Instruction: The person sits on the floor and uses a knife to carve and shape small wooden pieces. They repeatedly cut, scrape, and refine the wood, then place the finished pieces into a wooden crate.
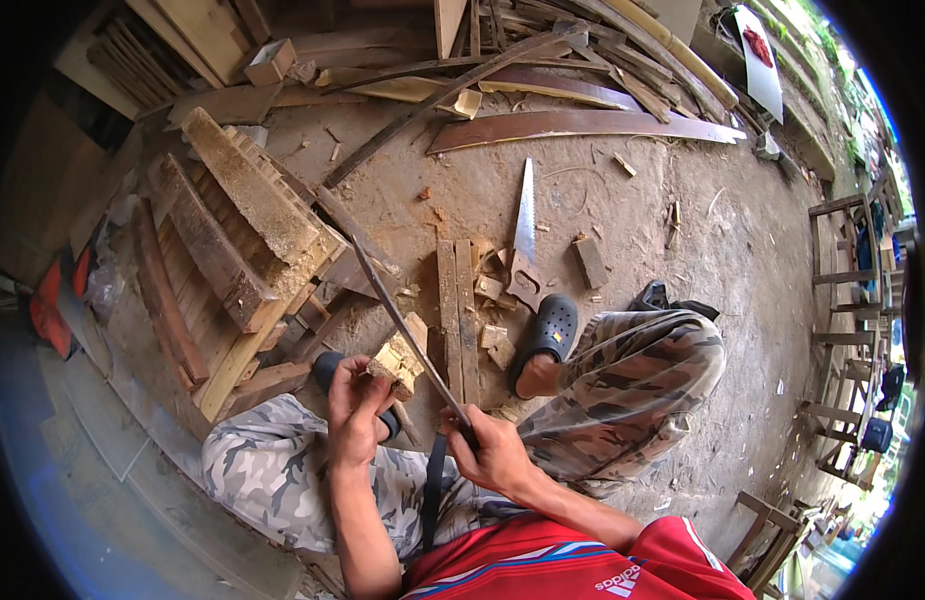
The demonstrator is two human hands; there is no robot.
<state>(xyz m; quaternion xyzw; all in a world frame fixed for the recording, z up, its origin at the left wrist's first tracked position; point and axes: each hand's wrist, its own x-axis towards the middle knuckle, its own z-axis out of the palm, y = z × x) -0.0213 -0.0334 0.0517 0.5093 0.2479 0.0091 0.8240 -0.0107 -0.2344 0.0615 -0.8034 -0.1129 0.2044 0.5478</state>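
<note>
Gripped a pale, rough-cut wood block (395,368) in the left hand (355,415), thumb on the near side and fingers curled behind, apparently to steady it in the air above the camouflage trousers (273,470). Wrapped the right hand (496,455) tightly round the near end of a long, dark blade-like tool (391,303), perhaps a machete seen edge-on, slanted up toward the right corner of the slatted timber stack (233,250); presumably held by that end for control, well back from the stretch beside the block.

Had the block jutting rightward past the left fingertips, above and left of the right fingers and well apart from them. Saw the tool just beside the block's right side; could not tell whether touching.

Found a handsaw (526,222) on the floor (703,420), handle turned toward the clog (555,325) and blade toward the floor's far edge, probably for easy reach. Noted two parallel battens (450,320) left of the handsaw, likely set aside there.
</note>
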